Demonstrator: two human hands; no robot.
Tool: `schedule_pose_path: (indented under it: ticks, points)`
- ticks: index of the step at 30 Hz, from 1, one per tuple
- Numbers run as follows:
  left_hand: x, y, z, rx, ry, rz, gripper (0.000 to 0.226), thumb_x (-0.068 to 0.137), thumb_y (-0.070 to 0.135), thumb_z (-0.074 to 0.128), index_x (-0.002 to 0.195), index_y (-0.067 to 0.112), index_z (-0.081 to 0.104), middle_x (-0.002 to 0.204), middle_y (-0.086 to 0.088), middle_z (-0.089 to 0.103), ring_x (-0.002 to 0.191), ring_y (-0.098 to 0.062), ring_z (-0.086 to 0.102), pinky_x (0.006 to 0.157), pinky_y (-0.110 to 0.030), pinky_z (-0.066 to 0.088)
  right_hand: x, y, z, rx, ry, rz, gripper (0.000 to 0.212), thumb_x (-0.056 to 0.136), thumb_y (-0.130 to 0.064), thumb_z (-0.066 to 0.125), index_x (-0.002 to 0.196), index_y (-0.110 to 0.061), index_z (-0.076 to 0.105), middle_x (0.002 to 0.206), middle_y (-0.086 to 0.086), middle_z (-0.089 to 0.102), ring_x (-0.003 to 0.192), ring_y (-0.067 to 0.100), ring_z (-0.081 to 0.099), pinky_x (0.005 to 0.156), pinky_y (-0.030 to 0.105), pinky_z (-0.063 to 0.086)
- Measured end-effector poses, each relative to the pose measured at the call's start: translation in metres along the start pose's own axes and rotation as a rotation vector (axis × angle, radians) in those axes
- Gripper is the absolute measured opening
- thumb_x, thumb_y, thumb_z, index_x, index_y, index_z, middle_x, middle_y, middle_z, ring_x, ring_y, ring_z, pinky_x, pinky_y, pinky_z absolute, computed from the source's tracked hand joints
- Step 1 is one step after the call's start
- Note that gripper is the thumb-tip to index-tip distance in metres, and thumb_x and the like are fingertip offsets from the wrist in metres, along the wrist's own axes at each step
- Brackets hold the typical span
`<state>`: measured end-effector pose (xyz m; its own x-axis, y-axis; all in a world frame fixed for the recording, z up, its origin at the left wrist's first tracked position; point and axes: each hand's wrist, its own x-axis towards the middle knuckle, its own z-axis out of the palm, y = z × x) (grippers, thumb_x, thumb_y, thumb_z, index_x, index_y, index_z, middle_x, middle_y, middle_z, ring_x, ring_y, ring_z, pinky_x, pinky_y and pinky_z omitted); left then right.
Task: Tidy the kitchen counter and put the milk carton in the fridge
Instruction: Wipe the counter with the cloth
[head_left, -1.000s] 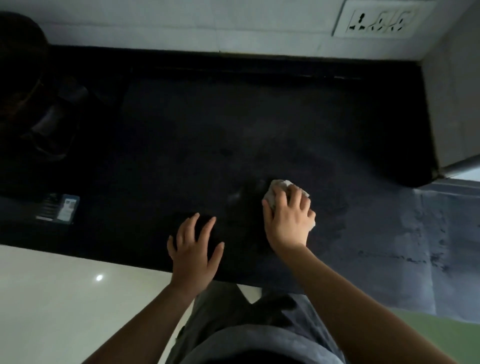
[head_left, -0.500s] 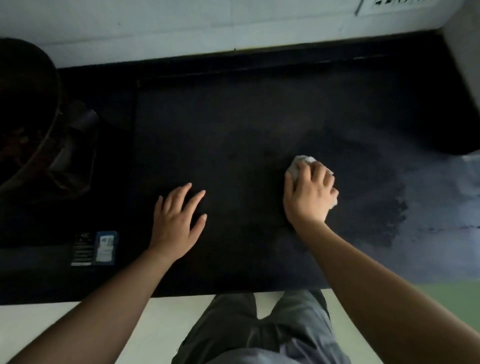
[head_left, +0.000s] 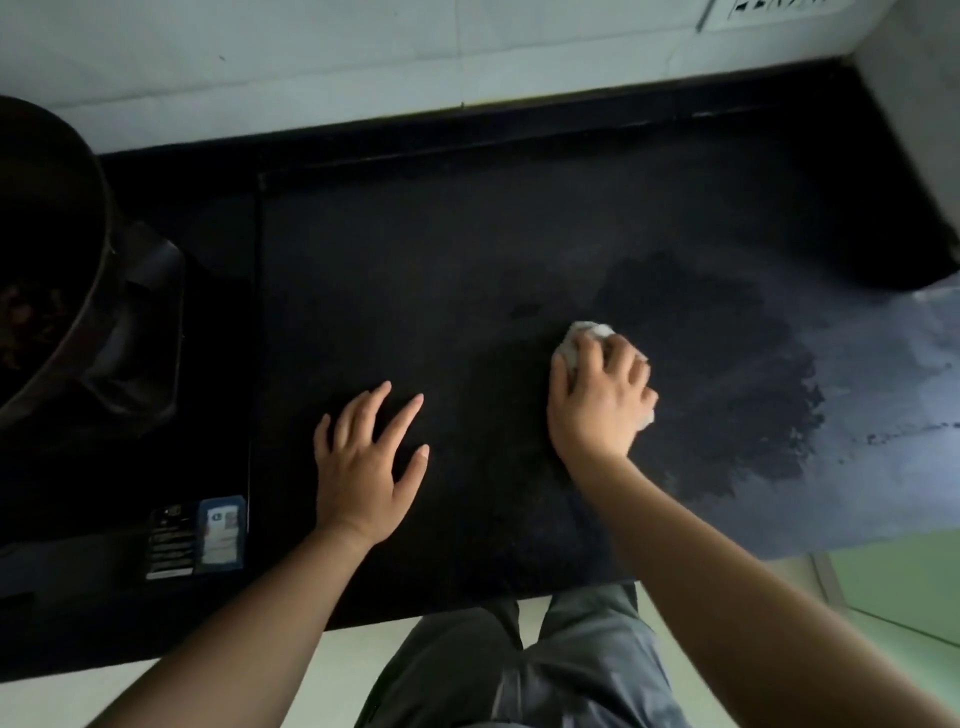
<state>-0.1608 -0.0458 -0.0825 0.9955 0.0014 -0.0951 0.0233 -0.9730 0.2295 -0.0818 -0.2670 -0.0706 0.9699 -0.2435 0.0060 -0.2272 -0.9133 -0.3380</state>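
The dark kitchen counter (head_left: 441, 270) fills the middle of the view. My right hand (head_left: 600, 397) presses a crumpled white cloth (head_left: 584, 335) onto it, fingers closed over the cloth so only its edges show. A darker wet patch (head_left: 727, 374) spreads to the right of that hand. My left hand (head_left: 369, 467) lies flat on the counter to the left, fingers spread, holding nothing. No milk carton is in view.
A dark pot (head_left: 47, 260) sits on a black stove (head_left: 130, 415) at the left, with a label sticker (head_left: 221, 530) on the stove's front corner. A white tiled wall (head_left: 363, 57) runs behind. A grey wall (head_left: 914, 119) closes the right side. The counter's front edge is near my legs.
The view has shifted forward and down over the counter. My right hand with the cloth has moved right and farther from the edge, and my left hand stays flat beside it.
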Motion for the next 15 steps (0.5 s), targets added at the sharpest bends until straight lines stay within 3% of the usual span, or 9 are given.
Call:
schedule_pose_path:
  ticks: [4, 6, 9, 13, 15]
  points:
    - [0.001, 0.0, -0.001, -0.012, 0.004, -0.003, 0.053, 0.086, 0.048, 0.04, 0.136, 0.033, 0.044, 0.146, -0.005, 0.039, 0.132, -0.028, 0.036, 0.106, -0.059, 0.022, -0.044, 0.007, 0.0, -0.043, -0.074, -0.386, 0.035, 0.087, -0.044, 0.044, 0.115, -0.024, 0.054, 0.122, 0.011, 0.055, 0.105, 0.035, 0.052, 0.077, 0.047, 0.044]
    - [0.001, 0.0, -0.001, -0.009, -0.002, -0.006, 0.053, 0.085, 0.049, 0.04, 0.136, 0.034, 0.043, 0.146, -0.005, 0.039, 0.132, -0.027, 0.036, 0.106, -0.058, 0.023, -0.054, 0.026, -0.004, -0.067, -0.065, -0.45, 0.036, 0.087, -0.046, 0.045, 0.114, -0.024, 0.053, 0.121, 0.011, 0.058, 0.103, 0.034, 0.054, 0.076, 0.047, 0.046]
    - [0.002, -0.001, -0.002, -0.012, -0.011, -0.011, 0.053, 0.085, 0.049, 0.04, 0.136, 0.035, 0.043, 0.146, -0.004, 0.039, 0.132, -0.027, 0.036, 0.106, -0.057, 0.023, -0.039, 0.045, -0.008, -0.117, 0.01, -0.327, 0.038, 0.085, -0.043, 0.046, 0.113, -0.019, 0.054, 0.117, 0.017, 0.057, 0.099, 0.04, 0.053, 0.075, 0.049, 0.045]
    - [0.001, -0.001, -0.001, -0.02, -0.008, -0.013, 0.052, 0.086, 0.05, 0.04, 0.136, 0.036, 0.042, 0.147, -0.003, 0.038, 0.133, -0.025, 0.034, 0.107, -0.056, 0.022, 0.01, 0.017, -0.003, -0.037, 0.015, 0.035, 0.038, 0.09, -0.035, 0.05, 0.121, -0.013, 0.05, 0.129, 0.019, 0.047, 0.114, 0.043, 0.042, 0.085, 0.054, 0.037]
    - [0.001, -0.001, -0.001, -0.011, -0.012, -0.016, 0.052, 0.087, 0.05, 0.039, 0.136, 0.036, 0.041, 0.147, -0.002, 0.037, 0.134, -0.025, 0.034, 0.107, -0.055, 0.021, 0.021, -0.008, 0.004, -0.041, -0.015, 0.03, 0.04, 0.09, -0.037, 0.045, 0.123, -0.015, 0.047, 0.131, 0.018, 0.044, 0.116, 0.042, 0.04, 0.086, 0.053, 0.036]
